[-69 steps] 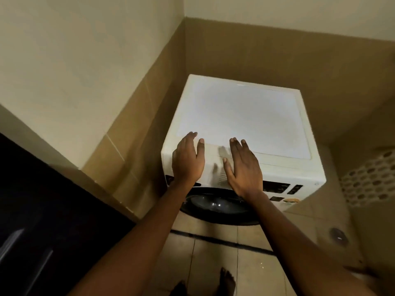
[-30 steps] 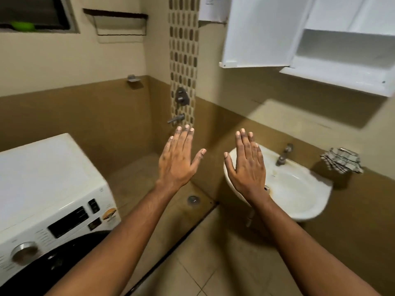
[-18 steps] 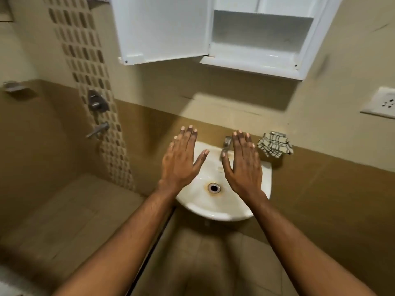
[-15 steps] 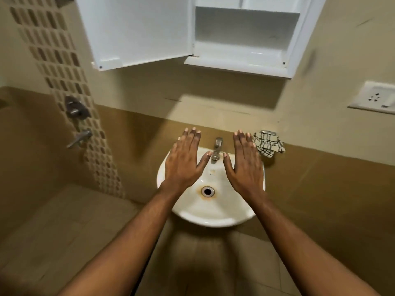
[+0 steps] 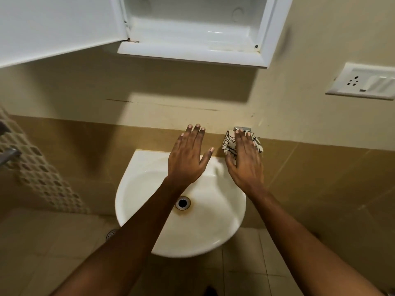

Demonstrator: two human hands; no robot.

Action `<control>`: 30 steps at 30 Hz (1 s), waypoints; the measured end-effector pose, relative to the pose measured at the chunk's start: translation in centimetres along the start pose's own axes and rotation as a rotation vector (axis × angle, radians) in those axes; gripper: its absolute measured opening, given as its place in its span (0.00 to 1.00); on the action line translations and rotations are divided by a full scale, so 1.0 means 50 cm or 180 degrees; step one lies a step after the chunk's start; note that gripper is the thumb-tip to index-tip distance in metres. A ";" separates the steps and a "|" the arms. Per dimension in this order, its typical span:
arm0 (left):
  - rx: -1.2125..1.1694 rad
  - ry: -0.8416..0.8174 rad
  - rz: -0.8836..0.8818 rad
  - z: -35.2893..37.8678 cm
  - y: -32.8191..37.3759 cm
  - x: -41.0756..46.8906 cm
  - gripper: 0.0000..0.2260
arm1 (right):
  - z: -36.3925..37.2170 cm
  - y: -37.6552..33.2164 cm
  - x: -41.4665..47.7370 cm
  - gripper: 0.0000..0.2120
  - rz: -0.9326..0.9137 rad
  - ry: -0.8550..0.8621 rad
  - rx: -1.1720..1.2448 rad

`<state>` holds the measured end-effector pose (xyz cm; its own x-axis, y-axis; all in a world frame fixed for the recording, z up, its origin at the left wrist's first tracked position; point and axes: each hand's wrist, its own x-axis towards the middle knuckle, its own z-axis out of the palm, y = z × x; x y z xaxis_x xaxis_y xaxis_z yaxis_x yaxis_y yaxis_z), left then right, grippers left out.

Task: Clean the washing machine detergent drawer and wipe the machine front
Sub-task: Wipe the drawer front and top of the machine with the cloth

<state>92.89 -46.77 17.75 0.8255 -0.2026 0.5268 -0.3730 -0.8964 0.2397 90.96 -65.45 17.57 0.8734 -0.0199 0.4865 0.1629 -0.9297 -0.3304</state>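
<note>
change: the view has swung off the washing machine, across the shower corner and onto the sink; the machine is no longer in sight, and by that turn it likely stands off to the left of the hands or behind them.
hands: the left hand [image 5: 188, 159] and right hand [image 5: 245, 161] are both stretched out flat, fingers straight and slightly spread, and hold nothing.
cloth: a checked cloth [image 5: 227, 144] hangs from a small metal holder [image 5: 242, 128] on the wall, right behind the right hand's fingers; i cannot tell whether the fingers touch it.
meaning for the task: i take this as fetching a wiping cloth before any cleaning starts; the drawer and the machine front look not yet begun.
next move, as a guess: the right hand needs to curl round the cloth and lift it off the holder.
sink: a white sink [image 5: 136, 189] sits under both forearms, its drain [image 5: 183, 202] just below the left wrist with a rusty ring round it; the tap is hidden.
above the hands: a white wall cabinet [image 5: 192, 54] stands open, its shelf bare where i can see, with the cabinet door [image 5: 53, 28] swung out to the left.
right of the hands: a white socket plate [image 5: 363, 82] is on the cream wall, well apart.
left of the hands: a patterned tile strip [image 5: 38, 178] runs down to the beige floor [image 5: 53, 242], where a floor drain [image 5: 111, 233] shows beside the left forearm.
light: dim and yellowish.
</note>
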 end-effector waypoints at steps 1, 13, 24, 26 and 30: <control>-0.0015 0.0004 -0.0027 0.017 -0.001 0.010 0.28 | 0.010 0.013 0.017 0.33 0.0014 -0.0065 -0.0006; -0.0080 -0.0171 0.0002 0.142 -0.038 0.074 0.27 | 0.121 0.119 0.139 0.43 0.0069 -0.1140 -0.0779; -0.0160 -0.0240 -0.0096 0.097 -0.044 0.083 0.27 | 0.065 0.053 0.134 0.19 0.1749 -0.0011 0.2521; -0.0197 -0.0260 -0.0136 0.074 -0.051 0.077 0.27 | 0.049 0.024 0.131 0.17 0.2469 0.0124 0.3511; -0.0286 -0.0202 -0.0182 0.022 -0.066 0.045 0.29 | 0.023 -0.023 0.093 0.21 0.3280 -0.0240 0.5707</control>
<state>96.47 -44.71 17.24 0.8705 -0.1792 0.4583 -0.3586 -0.8688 0.3414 95.35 -64.05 19.29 0.9226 -0.1295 -0.3634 -0.1633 0.7224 -0.6719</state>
